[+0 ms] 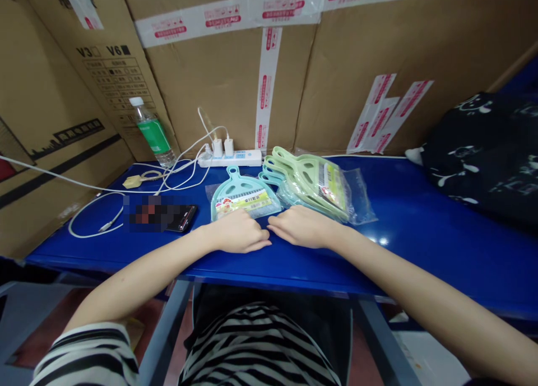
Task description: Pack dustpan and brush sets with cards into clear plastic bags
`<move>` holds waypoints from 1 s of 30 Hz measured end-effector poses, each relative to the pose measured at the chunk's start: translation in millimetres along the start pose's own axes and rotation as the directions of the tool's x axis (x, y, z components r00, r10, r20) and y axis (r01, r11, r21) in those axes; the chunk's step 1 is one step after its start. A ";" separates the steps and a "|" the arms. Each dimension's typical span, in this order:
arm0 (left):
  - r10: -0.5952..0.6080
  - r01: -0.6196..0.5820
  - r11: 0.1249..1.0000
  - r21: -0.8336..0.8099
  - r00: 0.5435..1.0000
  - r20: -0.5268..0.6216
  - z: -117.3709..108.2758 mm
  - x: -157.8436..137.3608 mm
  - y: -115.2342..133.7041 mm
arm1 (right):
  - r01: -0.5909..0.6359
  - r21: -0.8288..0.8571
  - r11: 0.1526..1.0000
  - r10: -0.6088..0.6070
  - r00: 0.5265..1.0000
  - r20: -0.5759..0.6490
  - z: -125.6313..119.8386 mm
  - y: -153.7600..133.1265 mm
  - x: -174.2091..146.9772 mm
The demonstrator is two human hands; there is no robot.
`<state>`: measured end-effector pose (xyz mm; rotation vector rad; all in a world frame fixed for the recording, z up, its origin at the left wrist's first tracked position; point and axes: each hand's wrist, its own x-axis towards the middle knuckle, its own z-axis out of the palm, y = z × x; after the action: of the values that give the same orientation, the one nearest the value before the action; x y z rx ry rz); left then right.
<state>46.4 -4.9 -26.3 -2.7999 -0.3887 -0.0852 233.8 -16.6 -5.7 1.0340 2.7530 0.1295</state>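
My left hand (240, 231) is closed in a loose fist and rests at the front of the blue table. Facing it, a small gap away, my right hand (301, 227) is also curled shut. Nothing shows in either hand. Just behind my left hand lies a light blue dustpan (253, 191) in clear plastic wrap with a yellow printed label. Beyond my right hand is a stack of wrapped green dustpans (300, 176), overlapping one another, with some light blue ones (273, 177) showing at their left side. My hands partly cover the near edges of these packs.
A phone (182, 217) lies at left among white cables. Behind stand a power strip (235, 159) with plugs and a water bottle (153, 134). Large cardboard boxes (218, 83) wall off the back; a black patterned bag (483, 156) sits at right on the blue table (403, 251).
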 end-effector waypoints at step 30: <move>-0.016 0.016 1.000 -0.013 1.000 0.024 0.6 -0.4 0.3 | -0.026 -0.012 1.000 0.026 0.999 0.037 0.1 -0.1 0.0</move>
<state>46.1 -5.1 -27.0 -2.8137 -0.4177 -0.0578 233.8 -16.7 -5.8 1.0586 2.7035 0.1280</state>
